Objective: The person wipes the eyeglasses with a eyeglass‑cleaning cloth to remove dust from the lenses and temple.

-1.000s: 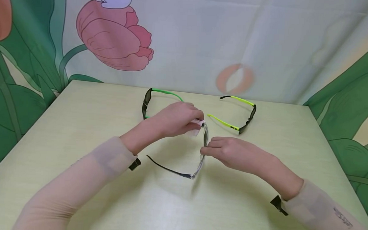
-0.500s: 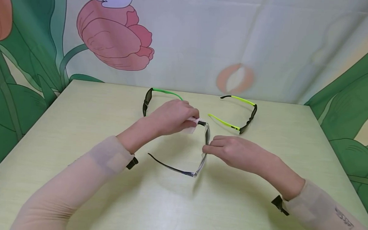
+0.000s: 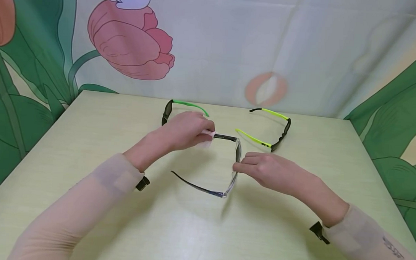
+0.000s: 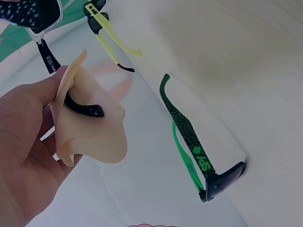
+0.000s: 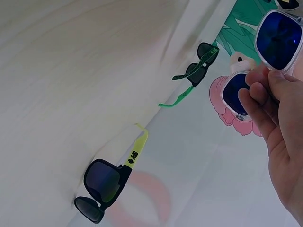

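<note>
Clear-framed sunglasses (image 3: 238, 151) with dark temples are held above the table, both temples unfolded and pointing left. My right hand (image 3: 275, 170) pinches the frame at the bridge between the blue lenses (image 5: 278, 40). A thin, pale cleaning cloth (image 4: 97, 137) is folded around the far temple, pinched there by my left hand (image 3: 185, 131). In the left wrist view the black temple tip (image 4: 85, 109) pokes out of the cloth. The near temple (image 3: 197, 187) hangs free.
Behind my left hand lie green-and-black sunglasses (image 3: 167, 111), partly hidden by it in the head view. Yellow-and-black sunglasses (image 3: 280, 140) lie at the back right of the pale table (image 3: 126, 115). A flower-printed curtain (image 3: 211, 42) hangs behind the table.
My left hand has slid the cloth leftward along the far temple, from near the hinge toward the tip, baring more of it. My right hand and the sunglasses have shifted slightly right and up.
</note>
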Demonstrator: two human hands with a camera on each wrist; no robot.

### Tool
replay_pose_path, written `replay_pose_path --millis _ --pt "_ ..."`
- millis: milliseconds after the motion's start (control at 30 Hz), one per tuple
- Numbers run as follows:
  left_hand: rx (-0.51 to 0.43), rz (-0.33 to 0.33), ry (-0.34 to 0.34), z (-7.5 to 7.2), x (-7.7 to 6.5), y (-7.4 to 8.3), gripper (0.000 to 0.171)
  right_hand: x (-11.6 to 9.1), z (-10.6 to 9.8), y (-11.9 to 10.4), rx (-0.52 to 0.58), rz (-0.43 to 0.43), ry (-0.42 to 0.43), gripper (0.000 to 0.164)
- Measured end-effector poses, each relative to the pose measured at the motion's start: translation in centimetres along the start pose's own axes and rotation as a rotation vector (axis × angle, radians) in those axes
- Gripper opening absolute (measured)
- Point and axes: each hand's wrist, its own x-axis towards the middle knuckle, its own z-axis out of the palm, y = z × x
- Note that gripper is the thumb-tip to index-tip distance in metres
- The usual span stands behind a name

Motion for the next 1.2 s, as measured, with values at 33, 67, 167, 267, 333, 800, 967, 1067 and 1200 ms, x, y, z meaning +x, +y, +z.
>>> replay_pose_path --millis 33,67,167,267,333,800,967,1067,1200 --pt "0.002 -0.006 0.001 0.0 -0.1 -0.1 0.007 0.0 0.0 0.0 0.002 0.004 -0.001 0.045" --pt "0.002 -0.011 0.004 0.0 -0.3 -0.2 0.008 0.0 0.0 0.0 0.001 0.007 -0.003 0.045" --pt "0.001 -0.02 0.015 -0.1 -0.6 -0.6 0.01 -0.1 -0.1 0.1 -0.005 0.011 -0.002 0.045" --pt "-0.006 -0.019 0.032 -0.2 -0.9 -1.0 0.009 -0.2 -0.2 0.1 -0.003 0.012 0.005 0.045" --pt "-0.016 -0.027 0.035 -0.3 -1.1 -1.1 0.008 -0.2 -0.2 0.1 0.0 0.015 0.01 0.046" --pt "-0.123 -0.082 0.047 0.2 -2.7 -2.6 0.005 -0.5 -0.3 0.4 0.038 0.033 0.033 0.049" --pt "-0.133 -0.14 0.023 0.5 -3.7 -3.8 0.005 -1.1 -0.3 0.7 0.052 0.042 0.034 0.05" --pt "-0.138 -0.165 0.019 0.5 -4.5 -4.4 0.006 -1.6 -0.3 1.2 0.065 0.064 0.033 0.049" --pt "-0.149 -0.163 0.012 0.3 -5.1 -4.7 0.004 -2.2 -0.3 2.0 0.1 0.125 0.042 0.046"
